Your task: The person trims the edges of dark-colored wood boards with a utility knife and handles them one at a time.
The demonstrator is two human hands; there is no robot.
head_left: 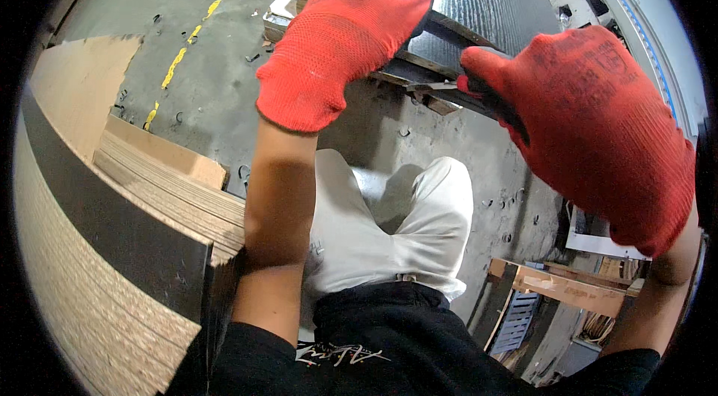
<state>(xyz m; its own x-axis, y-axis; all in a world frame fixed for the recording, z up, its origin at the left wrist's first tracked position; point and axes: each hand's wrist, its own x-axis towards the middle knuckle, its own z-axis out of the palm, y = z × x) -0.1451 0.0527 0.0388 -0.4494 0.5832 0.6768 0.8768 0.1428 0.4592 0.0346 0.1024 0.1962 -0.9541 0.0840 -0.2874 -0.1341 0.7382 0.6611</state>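
Note:
My left hand [351, 26], in a red glove with a dark grey palm, is at the near left corner of a dark wood-grain board [486, 0]. Its fingers are curled and partly cut off by the top edge, so what they close on is hidden. My right hand [591, 119], gloved alike, is at the board's near edge, closed round a thin tool with a narrow metal tip [435, 86]. That tip points left, along the dark strips under the board's edge. Most of the tool is hidden in the glove.
Stacked brown boards [161, 172] and dark-edged panels [112, 224] stand close on my left. A wooden frame [565, 291] is at the lower right. Pale machinery with a blue-marked rail [628, 7] runs along the far right. Black scraps and a yellow line [173, 67] mark the floor.

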